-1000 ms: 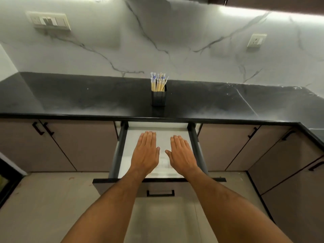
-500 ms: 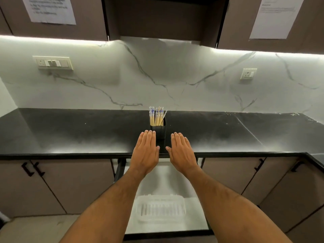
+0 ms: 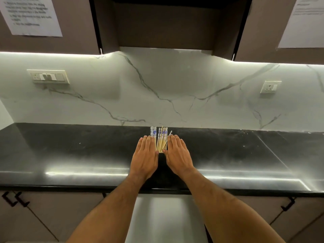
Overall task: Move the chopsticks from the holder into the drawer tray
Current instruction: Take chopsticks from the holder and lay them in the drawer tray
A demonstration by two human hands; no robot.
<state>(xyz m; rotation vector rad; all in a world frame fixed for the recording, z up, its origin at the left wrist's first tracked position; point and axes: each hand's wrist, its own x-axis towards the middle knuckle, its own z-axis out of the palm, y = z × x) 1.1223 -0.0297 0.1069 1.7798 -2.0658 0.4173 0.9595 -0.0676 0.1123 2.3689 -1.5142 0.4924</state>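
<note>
Several wooden chopsticks (image 3: pixel 159 139) with blue-and-white tops stand upright in a black holder (image 3: pixel 161 157) on the black countertop (image 3: pixel 70 155). My left hand (image 3: pixel 144 157) lies flat, fingers straight, just left of the holder. My right hand (image 3: pixel 178 156) lies flat just right of it. Both hands flank the holder and hide most of it; neither holds anything. The open drawer (image 3: pixel 164 216) shows below the counter edge between my forearms; its tray is out of sight.
A marble backsplash (image 3: pixel 166 93) rises behind the counter, with a switch plate (image 3: pixel 48 76) at left and a socket (image 3: pixel 270 87) at right. Upper cabinets (image 3: pixel 52 23) with paper notes hang above. Cabinet doors with black handles (image 3: pixel 15 199) flank the drawer.
Both hands moved forward from over the open drawer up over the counter, and now sit on either side of the chopstick holder. The view tilted upward, so the drawer tray left the frame.
</note>
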